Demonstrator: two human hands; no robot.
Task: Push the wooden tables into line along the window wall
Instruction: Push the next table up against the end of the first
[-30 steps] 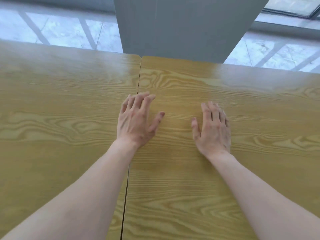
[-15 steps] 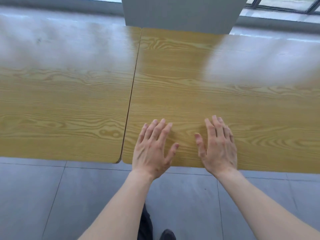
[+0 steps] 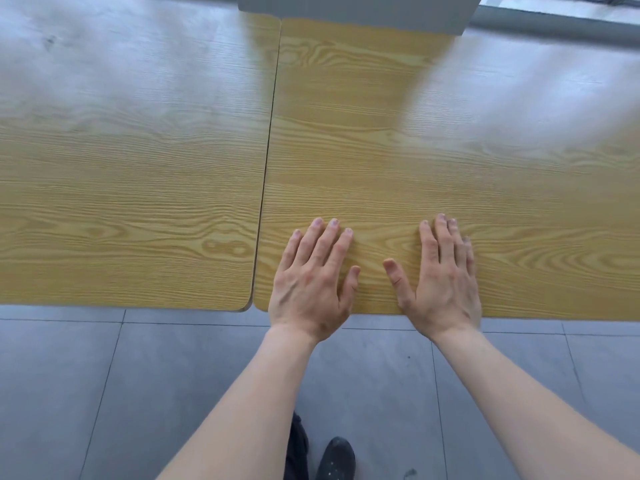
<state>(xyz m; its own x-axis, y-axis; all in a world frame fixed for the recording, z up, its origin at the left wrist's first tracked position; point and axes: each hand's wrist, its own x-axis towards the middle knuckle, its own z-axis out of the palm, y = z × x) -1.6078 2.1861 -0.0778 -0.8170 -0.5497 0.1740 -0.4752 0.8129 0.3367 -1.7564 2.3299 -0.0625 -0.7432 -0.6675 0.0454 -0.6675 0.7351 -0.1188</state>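
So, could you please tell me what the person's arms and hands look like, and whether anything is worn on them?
Both forearms are bare up to the frame edge: no sleeves, watch or bracelets in view. The left hand and right hand wear no gloves, and no rings show on the fingers. The nails are short and unpainted. A small dark mark shows on the right thumb.

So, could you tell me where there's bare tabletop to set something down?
The whole left table is bare. The right table is free beyond the fingers, up to the grey pillar. Only its near edge is taken, by the left hand and right hand.
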